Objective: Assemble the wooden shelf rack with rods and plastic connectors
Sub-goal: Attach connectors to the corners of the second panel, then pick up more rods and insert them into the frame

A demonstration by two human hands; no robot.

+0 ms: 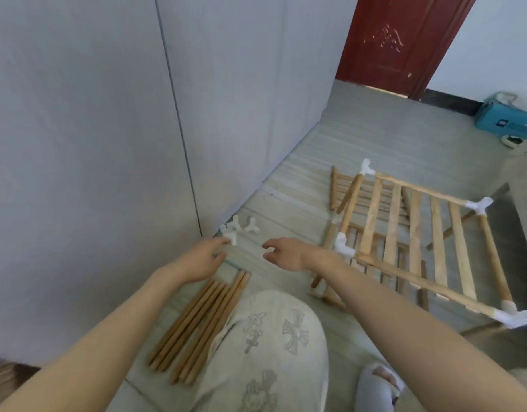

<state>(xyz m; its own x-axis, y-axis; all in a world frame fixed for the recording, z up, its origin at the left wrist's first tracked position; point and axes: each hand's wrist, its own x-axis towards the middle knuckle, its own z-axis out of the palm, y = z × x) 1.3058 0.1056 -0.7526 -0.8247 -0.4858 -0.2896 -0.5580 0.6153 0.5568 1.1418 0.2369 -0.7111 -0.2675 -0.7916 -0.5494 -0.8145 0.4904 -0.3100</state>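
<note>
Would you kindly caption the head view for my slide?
Left hand touches white connectors by the wall; right hand hovers open, rods and rack on the floor.

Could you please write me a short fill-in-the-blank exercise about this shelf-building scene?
1. The loose wooden rods lie in a bundle on the ____.
2. The left hand reaches the white connectors lying next to the ____.
3. The door at the back is dark ____.
4. The right hand holds ____.

Missing words: floor; wall; red; nothing
</note>
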